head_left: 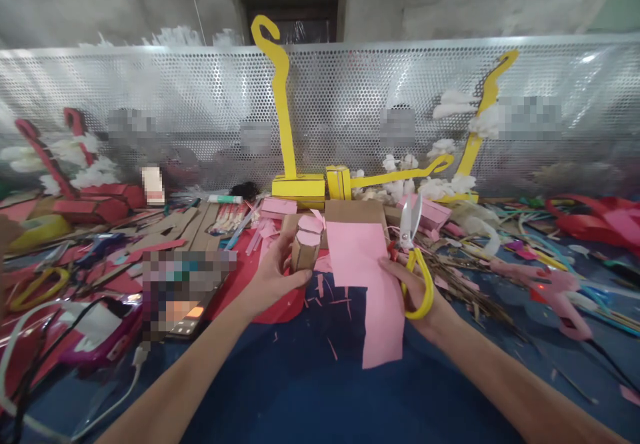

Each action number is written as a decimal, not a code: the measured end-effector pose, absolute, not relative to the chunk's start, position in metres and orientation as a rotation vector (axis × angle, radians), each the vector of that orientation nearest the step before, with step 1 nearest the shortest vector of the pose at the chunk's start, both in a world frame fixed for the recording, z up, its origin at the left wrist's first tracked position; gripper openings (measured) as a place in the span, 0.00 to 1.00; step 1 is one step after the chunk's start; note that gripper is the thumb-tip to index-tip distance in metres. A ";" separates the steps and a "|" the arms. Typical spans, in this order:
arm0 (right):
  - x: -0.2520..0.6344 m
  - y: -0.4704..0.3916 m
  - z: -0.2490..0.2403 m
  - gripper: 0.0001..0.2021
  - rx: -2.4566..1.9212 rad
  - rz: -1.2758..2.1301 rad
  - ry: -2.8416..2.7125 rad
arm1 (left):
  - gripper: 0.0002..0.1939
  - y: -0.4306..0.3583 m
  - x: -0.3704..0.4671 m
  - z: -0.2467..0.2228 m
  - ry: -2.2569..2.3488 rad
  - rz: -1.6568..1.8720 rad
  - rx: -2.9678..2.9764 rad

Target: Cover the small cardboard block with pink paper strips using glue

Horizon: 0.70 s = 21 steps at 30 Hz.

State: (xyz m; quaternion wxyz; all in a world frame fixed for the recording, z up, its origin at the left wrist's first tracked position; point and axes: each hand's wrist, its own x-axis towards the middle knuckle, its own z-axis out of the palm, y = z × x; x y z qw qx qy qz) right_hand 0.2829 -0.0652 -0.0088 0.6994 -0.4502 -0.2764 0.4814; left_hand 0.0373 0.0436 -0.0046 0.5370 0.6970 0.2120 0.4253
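Note:
In my left hand (273,274) is a small many-sided cardboard block (303,256), its top end covered in pink paper. My right hand (417,291) grips scissors (411,221) with yellow handles, blades pointing up and away from me. The same hand pinches the edge of a sheet of pink paper (355,247), which is cut to an L shape and hangs toward me. Behind that sheet stands a piece of brown cardboard (356,211). Thin pink offcuts (320,287) lie on the blue table (310,377) between my hands.
Yellow hooked paper figures (284,111) stand along a perforated metal panel (200,97). At right lies a pink glue gun (550,291) with a black cord. A phone-like device (193,304), a white cable (120,397) and a purple object (107,344) are at left. Red paper (240,291) lies beneath my left hand.

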 end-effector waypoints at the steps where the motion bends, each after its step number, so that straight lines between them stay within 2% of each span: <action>1: 0.283 -0.065 -0.008 0.17 -1.003 1.077 -0.589 | 0.40 0.044 0.037 -0.006 0.502 1.033 1.713; 8: 0.292 -0.070 0.002 0.18 -1.006 1.024 -0.658 | 0.40 0.043 0.028 -0.001 0.711 1.009 2.273; 12: 0.289 -0.075 0.007 0.15 -1.082 0.956 -0.847 | 0.41 0.041 0.024 0.006 0.870 0.988 2.569; 16: 0.286 -0.071 -0.002 0.19 -1.203 0.873 -0.828 | 0.40 0.043 0.021 0.010 0.821 1.046 2.521; 21: 0.299 -0.058 -0.020 0.20 -1.165 0.850 -0.704 | 0.39 0.050 0.017 0.010 0.634 1.124 2.184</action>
